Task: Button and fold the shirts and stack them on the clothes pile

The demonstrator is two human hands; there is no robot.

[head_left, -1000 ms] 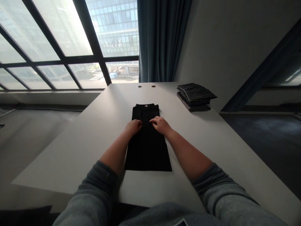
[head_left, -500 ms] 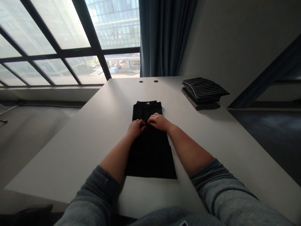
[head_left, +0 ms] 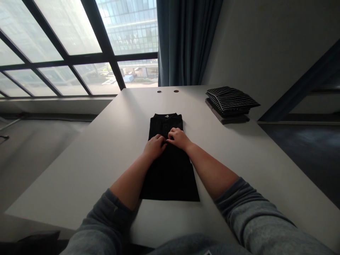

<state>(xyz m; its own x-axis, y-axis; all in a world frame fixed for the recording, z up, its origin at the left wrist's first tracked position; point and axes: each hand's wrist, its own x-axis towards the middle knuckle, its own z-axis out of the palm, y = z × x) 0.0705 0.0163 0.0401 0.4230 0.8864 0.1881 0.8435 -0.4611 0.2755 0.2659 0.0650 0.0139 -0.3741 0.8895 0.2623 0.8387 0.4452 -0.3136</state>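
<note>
A black collared shirt [head_left: 170, 177], folded into a long narrow shape, lies flat on the white table with its collar at the far end. My left hand [head_left: 155, 146] rests on the middle of the shirt, fingers curled and pinched at the front placket. Close beside it, my right hand [head_left: 178, 138] is closed too, its fingertips pinching the same placket just below the collar area. The two hands almost touch. Whatever small part of the shirt sits between the fingertips is too dark to make out.
On the white table [head_left: 106, 152], at the far right, is a stack of folded clothes [head_left: 231, 104] topped by a black striped one. Two round cable holes sit near the back edge. Beyond stand a blue curtain [head_left: 186, 42] and a large window [head_left: 79, 46].
My left hand has shifted slightly right, toward the right hand, and the fingertips of both are closer together at the placket. The shirt lies as before.
</note>
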